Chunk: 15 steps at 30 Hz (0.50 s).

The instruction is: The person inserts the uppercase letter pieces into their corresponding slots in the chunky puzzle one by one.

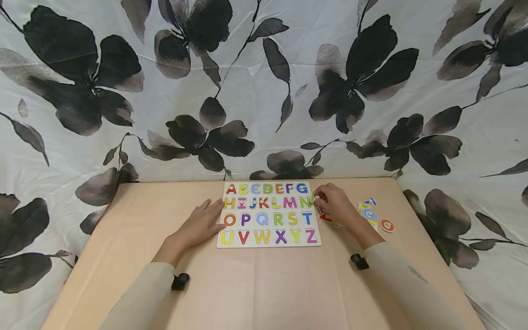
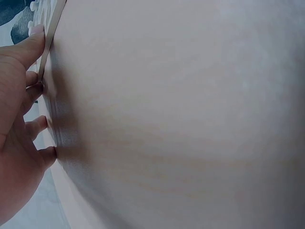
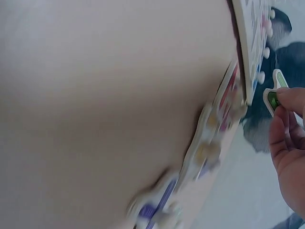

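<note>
A white alphabet puzzle board (image 1: 247, 229) with rows of coloured letters A to Z lies at the far part of the table. My left hand (image 1: 200, 222) rests at its left edge, fingers spread; in the left wrist view the thumb (image 2: 34, 45) touches the board's side. Thumb and fingers of my right hand (image 1: 336, 204) pinch a green letter piece (image 3: 272, 98) with a white border. That piece is above the board's upper right edge, near the N. Its full shape is partly covered by the fingers.
Loose letter pieces (image 1: 325, 217) lie just right of the board, partly under my right hand. Farther right is another small cluster (image 1: 368, 213) and a round orange letter piece (image 1: 387, 225). A floral cloth (image 1: 284, 101) hangs behind the table's (image 1: 288, 284) far edge.
</note>
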Available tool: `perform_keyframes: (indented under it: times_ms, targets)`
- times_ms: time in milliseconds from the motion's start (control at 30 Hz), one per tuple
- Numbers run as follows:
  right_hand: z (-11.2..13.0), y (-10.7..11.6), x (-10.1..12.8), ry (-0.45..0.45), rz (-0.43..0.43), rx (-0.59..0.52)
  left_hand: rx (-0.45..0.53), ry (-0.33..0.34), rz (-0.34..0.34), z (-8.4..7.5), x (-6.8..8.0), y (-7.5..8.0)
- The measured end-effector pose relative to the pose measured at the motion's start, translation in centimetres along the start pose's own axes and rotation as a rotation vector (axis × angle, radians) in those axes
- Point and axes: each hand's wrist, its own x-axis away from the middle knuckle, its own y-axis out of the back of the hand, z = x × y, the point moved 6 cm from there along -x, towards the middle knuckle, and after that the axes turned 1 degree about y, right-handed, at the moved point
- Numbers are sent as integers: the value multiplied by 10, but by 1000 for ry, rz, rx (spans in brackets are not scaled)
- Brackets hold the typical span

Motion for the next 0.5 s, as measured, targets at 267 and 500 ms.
perform_keyframes:
  times_ms: [267, 500]
  targets:
    - [17, -19, -9, 36, 42, 36, -4, -6, 4, -1, 0, 0]
    - [21, -32, -10, 38, 98, 45, -5, -3, 7, -1, 2, 1]
